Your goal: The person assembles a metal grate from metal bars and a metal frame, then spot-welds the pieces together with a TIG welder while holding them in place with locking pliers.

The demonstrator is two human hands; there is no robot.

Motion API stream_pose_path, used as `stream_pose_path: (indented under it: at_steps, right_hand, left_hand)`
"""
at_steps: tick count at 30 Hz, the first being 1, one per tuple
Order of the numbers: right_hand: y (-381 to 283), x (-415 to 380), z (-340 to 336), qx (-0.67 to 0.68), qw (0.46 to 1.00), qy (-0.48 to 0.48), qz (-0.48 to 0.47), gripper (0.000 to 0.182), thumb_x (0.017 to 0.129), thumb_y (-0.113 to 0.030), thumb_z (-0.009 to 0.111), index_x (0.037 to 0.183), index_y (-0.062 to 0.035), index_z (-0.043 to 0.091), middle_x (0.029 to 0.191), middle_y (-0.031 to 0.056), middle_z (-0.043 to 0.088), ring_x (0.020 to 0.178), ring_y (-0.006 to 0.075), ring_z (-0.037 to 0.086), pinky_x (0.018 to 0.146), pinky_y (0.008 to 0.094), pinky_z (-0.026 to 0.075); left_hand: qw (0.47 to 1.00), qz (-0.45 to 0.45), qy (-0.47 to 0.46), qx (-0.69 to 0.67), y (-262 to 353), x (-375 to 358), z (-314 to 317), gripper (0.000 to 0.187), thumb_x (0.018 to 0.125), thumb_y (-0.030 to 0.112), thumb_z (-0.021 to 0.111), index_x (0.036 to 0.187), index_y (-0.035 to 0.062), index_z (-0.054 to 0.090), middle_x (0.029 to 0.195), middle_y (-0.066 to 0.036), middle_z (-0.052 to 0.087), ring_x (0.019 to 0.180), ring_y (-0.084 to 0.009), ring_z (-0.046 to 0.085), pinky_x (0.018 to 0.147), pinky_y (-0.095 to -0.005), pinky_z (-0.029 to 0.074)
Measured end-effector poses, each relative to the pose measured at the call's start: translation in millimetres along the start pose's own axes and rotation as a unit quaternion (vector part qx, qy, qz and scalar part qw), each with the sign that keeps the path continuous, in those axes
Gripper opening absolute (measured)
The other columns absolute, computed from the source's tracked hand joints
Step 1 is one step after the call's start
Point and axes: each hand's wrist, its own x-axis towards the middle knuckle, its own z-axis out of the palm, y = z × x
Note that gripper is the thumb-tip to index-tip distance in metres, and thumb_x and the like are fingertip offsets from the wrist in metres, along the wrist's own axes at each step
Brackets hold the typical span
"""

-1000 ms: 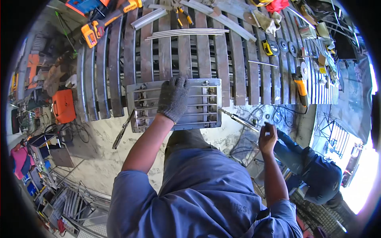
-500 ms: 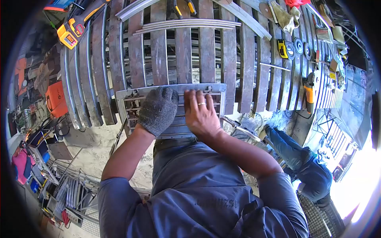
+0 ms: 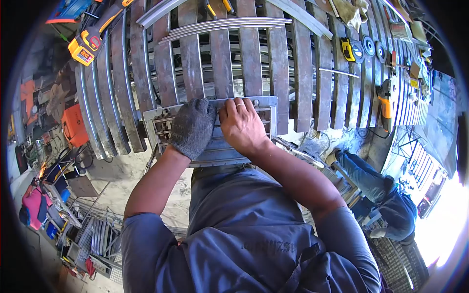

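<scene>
A grey rectangular metal frame with thin cross bars lies at the near edge of the slatted metal bench. My left hand, in a dark grey knitted glove, is closed on the frame's left half, its fingers curled at the far rail. Bare and wearing a ring, my right hand lies just right of it, with its fingers bent over the same far rail. The fingertips of both hands are hidden behind the rail.
Thin metal rods lie across the slats. A yellow cordless tool is at the upper left. On the right are a tape measure, grinding discs and an angle grinder. A person bends at the right; another is far left.
My right hand has shifted slightly left, closer to my gloved hand, and its fingers have bent over the far rail. The view has tilted a little.
</scene>
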Motion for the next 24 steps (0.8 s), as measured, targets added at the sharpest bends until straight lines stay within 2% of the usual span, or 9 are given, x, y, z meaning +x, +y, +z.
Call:
stream_pose_path:
  at_steps: [1, 4, 10, 13, 16, 17, 20, 22, 24]
  right_hand:
    - [0.9, 0.0, 1.0, -0.005, 1.000, 0.008, -0.004, 0.014, 0.095, -0.012, 0.065, 0.096, 0.0005, 0.072, 0.103, 0.0159, 0.063, 0.104, 0.0315, 0.065, 0.096, 0.0462, 0.052]
    - [2.9, 2.0, 0.7, 0.010, 0.999, 0.035, -0.006, 0.014, 0.097, -0.014, 0.065, 0.092, -0.0020, 0.071, 0.096, 0.0132, 0.062, 0.098, 0.0307, 0.066, 0.092, 0.0456, 0.053]
    - [3.4, 7.8, -7.6, 0.049, 0.998, -0.030, 0.031, 0.012, 0.093, -0.011, 0.066, 0.096, -0.0022, 0.072, 0.105, 0.0135, 0.065, 0.108, 0.0311, 0.066, 0.098, 0.0450, 0.052]
    - [0.2, 9.6, -14.3, 0.035, 0.997, -0.056, 0.040, 0.015, 0.091, -0.010, 0.066, 0.101, -0.0016, 0.074, 0.106, 0.0132, 0.065, 0.110, 0.0322, 0.066, 0.103, 0.0465, 0.052]
    - [7.1, -9.4, -12.9, 0.015, 0.999, 0.036, 0.008, 0.020, 0.092, -0.009, 0.066, 0.108, -0.0007, 0.075, 0.106, 0.0125, 0.065, 0.113, 0.0326, 0.066, 0.109, 0.0483, 0.051]
    - [11.4, -19.2, -21.2, 0.030, 0.996, 0.080, -0.013, 0.027, 0.089, -0.005, 0.068, 0.115, -0.0021, 0.075, 0.108, 0.0129, 0.066, 0.110, 0.0319, 0.067, 0.109, 0.0492, 0.052]
    - [32.9, -66.6, -45.5, 0.043, 0.990, 0.123, -0.055, 0.030, 0.084, 0.001, 0.072, 0.114, -0.0049, 0.075, 0.106, 0.0117, 0.069, 0.100, 0.0309, 0.069, 0.102, 0.0480, 0.054]
    - [60.0, -99.3, -45.5, 0.071, 0.985, 0.157, -0.016, 0.027, 0.082, -0.002, 0.075, 0.109, -0.0043, 0.076, 0.099, 0.0109, 0.069, 0.094, 0.0302, 0.070, 0.092, 0.0464, 0.056]
    - [90.6, -120.0, -42.7, 0.064, 0.976, 0.182, 0.096, 0.018, 0.085, 0.000, 0.078, 0.101, -0.0075, 0.076, 0.093, 0.0076, 0.071, 0.088, 0.0296, 0.070, 0.084, 0.0456, 0.055]
  left_hand:
    - [0.999, 0.030, 0.013, 0.017, -1.1, 1.2, -0.3, 0.016, 0.098, 0.015, 0.065, 0.108, 0.0052, 0.074, 0.104, -0.017, 0.068, 0.093, -0.0365, 0.071, 0.080, -0.0492, 0.059]
    - [0.999, 0.031, 0.012, 0.013, -0.9, 1.9, -1.1, 0.016, 0.099, 0.014, 0.063, 0.108, 0.0069, 0.075, 0.104, -0.017, 0.068, 0.093, -0.0383, 0.072, 0.083, -0.0517, 0.059]
    - [0.996, -0.025, -0.069, -0.047, -6.7, 15.6, -9.1, 0.012, 0.094, 0.009, 0.070, 0.105, 0.0077, 0.075, 0.107, -0.018, 0.072, 0.100, -0.0406, 0.074, 0.085, -0.0523, 0.061]
    - [0.996, 0.000, -0.047, -0.079, -10.8, 19.4, -10.9, 0.014, 0.092, 0.008, 0.073, 0.106, 0.0057, 0.075, 0.107, -0.020, 0.073, 0.101, -0.0423, 0.074, 0.084, -0.0523, 0.062]
    - [0.996, -0.063, -0.064, -0.024, 5.9, 14.2, -20.2, 0.014, 0.094, 0.012, 0.075, 0.106, 0.0051, 0.073, 0.110, -0.018, 0.072, 0.109, -0.0412, 0.072, 0.093, -0.0531, 0.059]
    - [0.997, -0.054, -0.030, -0.034, 8.2, 9.0, -22.0, 0.018, 0.095, 0.015, 0.076, 0.109, 0.0048, 0.073, 0.112, -0.018, 0.072, 0.111, -0.0411, 0.071, 0.096, -0.0537, 0.057]
    - [0.995, -0.034, 0.070, -0.059, 15.8, -11.1, -21.9, 0.030, 0.096, 0.022, 0.078, 0.120, 0.0044, 0.072, 0.119, -0.017, 0.070, 0.117, -0.0405, 0.066, 0.102, -0.0553, 0.052]
    - [0.986, -0.033, 0.147, -0.069, 20.9, -22.3, -12.0, 0.039, 0.097, 0.027, 0.080, 0.127, 0.0044, 0.071, 0.124, -0.017, 0.067, 0.119, -0.0401, 0.064, 0.103, -0.0561, 0.050]
    - [0.981, -0.028, 0.174, -0.075, 25.4, -24.6, -4.7, 0.041, 0.098, 0.029, 0.080, 0.133, 0.0068, 0.072, 0.127, -0.016, 0.067, 0.118, -0.0402, 0.064, 0.105, -0.0548, 0.051]
